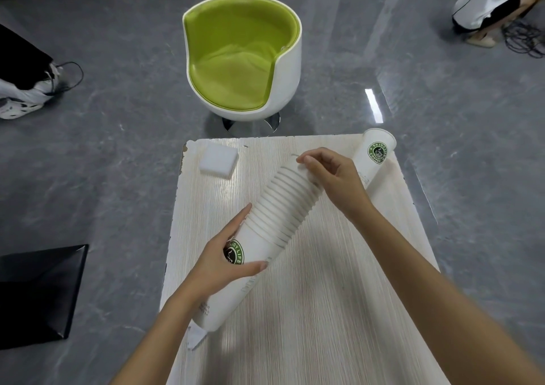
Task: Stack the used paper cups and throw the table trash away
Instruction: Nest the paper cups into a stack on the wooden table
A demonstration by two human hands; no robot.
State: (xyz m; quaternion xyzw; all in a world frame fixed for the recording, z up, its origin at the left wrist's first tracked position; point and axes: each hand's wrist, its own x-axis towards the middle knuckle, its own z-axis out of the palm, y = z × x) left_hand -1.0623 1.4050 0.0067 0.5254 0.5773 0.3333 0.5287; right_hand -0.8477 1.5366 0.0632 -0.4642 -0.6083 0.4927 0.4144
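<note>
A long stack of white paper cups (274, 207) with a green logo lies tilted across the pale wooden table (324, 296). My left hand (227, 255) grips the lower part of the stack around the logo. My right hand (333, 175) pinches the rim at the stack's upper end. A single white cup (373, 157) with the same green logo stands at the table's far right corner, just behind my right hand. A folded white napkin (218, 159) lies at the far left corner. A scrap of white paper (194, 337) sticks out under the stack's bottom at the left edge.
A white chair with a green seat (241, 57) stands beyond the table's far edge. A black bin (35, 293) sits on the grey floor to the left. A person's shoes (20, 101) are at far left, and another person crouches at top right (495, 4).
</note>
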